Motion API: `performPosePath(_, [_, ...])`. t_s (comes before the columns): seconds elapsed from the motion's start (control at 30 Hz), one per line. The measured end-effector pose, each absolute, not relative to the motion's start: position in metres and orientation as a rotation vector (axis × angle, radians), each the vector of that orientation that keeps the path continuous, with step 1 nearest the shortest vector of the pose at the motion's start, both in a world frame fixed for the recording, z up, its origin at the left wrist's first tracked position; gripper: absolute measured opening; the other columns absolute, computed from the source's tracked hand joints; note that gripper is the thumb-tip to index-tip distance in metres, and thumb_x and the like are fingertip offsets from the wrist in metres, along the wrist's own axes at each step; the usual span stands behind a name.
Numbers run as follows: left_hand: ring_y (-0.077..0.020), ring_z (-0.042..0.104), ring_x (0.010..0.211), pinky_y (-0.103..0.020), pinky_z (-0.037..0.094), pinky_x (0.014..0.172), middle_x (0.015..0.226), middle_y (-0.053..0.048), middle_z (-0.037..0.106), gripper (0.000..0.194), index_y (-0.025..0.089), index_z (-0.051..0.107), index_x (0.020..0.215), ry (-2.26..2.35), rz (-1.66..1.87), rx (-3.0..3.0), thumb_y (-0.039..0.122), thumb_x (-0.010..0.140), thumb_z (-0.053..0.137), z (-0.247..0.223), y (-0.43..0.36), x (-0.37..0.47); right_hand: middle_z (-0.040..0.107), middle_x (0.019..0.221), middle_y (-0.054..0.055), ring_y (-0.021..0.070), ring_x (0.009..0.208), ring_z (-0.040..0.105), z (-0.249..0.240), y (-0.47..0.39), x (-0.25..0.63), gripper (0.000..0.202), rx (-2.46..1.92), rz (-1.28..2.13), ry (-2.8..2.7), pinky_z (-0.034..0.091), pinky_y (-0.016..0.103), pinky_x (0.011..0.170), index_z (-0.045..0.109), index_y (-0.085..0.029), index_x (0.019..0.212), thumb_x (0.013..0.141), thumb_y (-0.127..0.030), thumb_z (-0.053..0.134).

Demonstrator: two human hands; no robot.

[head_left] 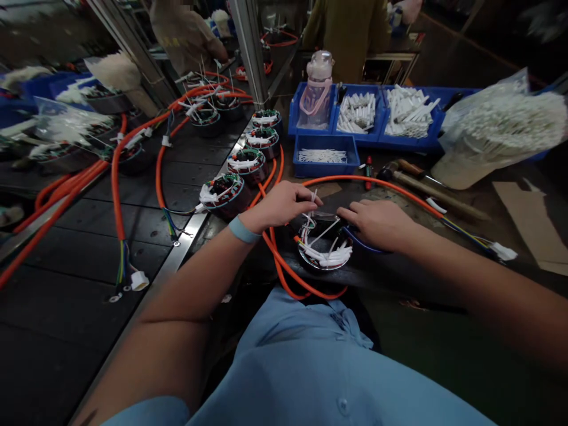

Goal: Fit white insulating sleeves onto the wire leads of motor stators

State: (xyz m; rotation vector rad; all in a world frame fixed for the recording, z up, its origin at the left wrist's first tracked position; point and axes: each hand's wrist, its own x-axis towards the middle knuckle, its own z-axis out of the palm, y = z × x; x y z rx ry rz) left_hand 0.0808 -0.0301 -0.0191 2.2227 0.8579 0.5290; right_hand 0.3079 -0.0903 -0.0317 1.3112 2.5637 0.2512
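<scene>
We see one stator [325, 248] on bench edge, between both hands, white sleeved leads bunched on top. Left hand [284, 204] curled, fingertips pinching white lead at stator's upper rim. Right hand [377, 223] lies palm-down on stator's right side; whether it grips anything, we cannot tell. One orange cable [284, 269] loops under stator. We count four more stators [247, 164] in row behind left hand. Three blue trays [326, 155] of white sleeves beyond, one pink-strapped bottle [316, 89].
</scene>
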Motion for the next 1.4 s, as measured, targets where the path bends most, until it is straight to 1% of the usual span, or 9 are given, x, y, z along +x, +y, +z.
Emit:
performPosePath(0.17, [-0.0146,0.061,0.09,-0.025,0.046,0.083,0.093,-0.004,0.068,0.016,0.016,0.072,0.084,0.86,0.722,2.243,0.023,0.081,0.057,-0.029,-0.033,0.075,0.062,0.087,0.009,0.0201,0.073,0.057,-0.035,-0.09,0.311,0.034,1.234,0.302,2.537,0.021,0.029,0.051,0.052,-0.018,0.118,0.087,-0.018,0.04])
performPosePath(0.3, [-0.0124,0.059,0.073,-0.024,0.046,0.07,0.086,-0.004,0.068,0.027,0.012,0.069,0.096,1.165,1.036,1.983,0.03,0.086,0.05,-0.036,-0.036,0.058,0.062,0.085,0.008,0.0202,0.072,0.057,-0.041,-0.106,0.332,0.035,1.29,0.393,2.5,0.021,0.028,0.052,0.051,-0.017,0.121,0.087,-0.02,0.042])
performPosePath(0.43, [-0.011,0.057,0.068,-0.022,0.044,0.069,0.077,0.0,0.066,0.036,0.013,0.064,0.111,0.907,0.609,2.165,0.023,0.077,0.062,-0.026,-0.044,0.055,0.061,0.086,0.007,0.0197,0.075,0.055,-0.04,-0.113,0.333,0.039,1.193,0.446,2.579,0.025,0.029,0.057,0.049,-0.02,0.125,0.086,-0.019,0.045])
performPosePath(0.53, [-0.0126,0.06,0.078,-0.022,0.044,0.075,0.084,-0.002,0.067,0.024,0.017,0.069,0.1,0.662,0.355,2.315,0.02,0.077,0.062,-0.018,-0.049,0.062,0.061,0.085,0.007,0.0186,0.073,0.054,-0.039,-0.108,0.321,0.037,1.151,0.462,2.613,0.025,0.029,0.058,0.05,-0.02,0.123,0.087,-0.019,0.044])
performPosePath(0.63, [-0.0138,0.061,0.082,-0.022,0.044,0.076,0.086,-0.003,0.068,0.014,0.016,0.071,0.087,0.745,0.42,2.331,0.02,0.08,0.059,-0.016,-0.05,0.064,0.061,0.087,0.009,0.0182,0.072,0.054,-0.039,-0.102,0.31,0.036,1.125,0.474,2.63,0.023,0.028,0.056,0.051,-0.019,0.123,0.087,-0.018,0.044])
performPosePath(0.9, [-0.0154,0.061,0.087,-0.025,0.045,0.08,0.089,-0.004,0.068,0.017,0.014,0.069,0.08,0.971,0.723,2.137,0.025,0.081,0.057,-0.033,-0.056,0.053,0.062,0.082,0.01,0.018,0.067,0.054,-0.04,-0.107,0.306,0.033,1.145,0.486,2.623,0.024,0.028,0.054,0.055,-0.015,0.117,0.087,-0.014,0.041])
performPosePath(1.03, [-0.0131,0.06,0.071,-0.024,0.047,0.067,0.086,-0.006,0.068,0.027,0.011,0.067,0.087,1.101,0.846,1.86,0.034,0.083,0.053,-0.031,-0.059,0.048,0.061,0.081,0.008,0.0186,0.067,0.054,-0.036,-0.118,0.333,0.036,1.217,0.534,2.542,0.021,0.028,0.052,0.054,-0.017,0.118,0.084,-0.014,0.043])
performPosePath(1.27, [-0.0095,0.054,0.059,-0.019,0.039,0.057,0.065,0.003,0.06,0.059,0.009,0.053,0.126,0.789,0.202,1.975,0.023,0.07,0.066,-0.018,-0.064,0.063,0.061,0.086,0.007,0.0201,0.076,0.054,-0.03,-0.16,0.378,0.04,1.195,0.419,2.616,0.033,0.029,0.063,0.05,-0.017,0.123,0.083,-0.02,0.047])
performPosePath(1.4, [-0.0084,0.05,0.057,-0.019,0.033,0.053,0.062,0.003,0.058,0.036,0.01,0.066,0.105,0.599,0.028,2.109,0.022,0.071,0.065,-0.012,-0.065,0.092,0.061,0.086,0.006,0.0188,0.074,0.053,-0.031,-0.171,0.356,0.037,1.195,0.375,2.647,0.031,0.029,0.063,0.052,-0.019,0.12,0.084,-0.02,0.048])
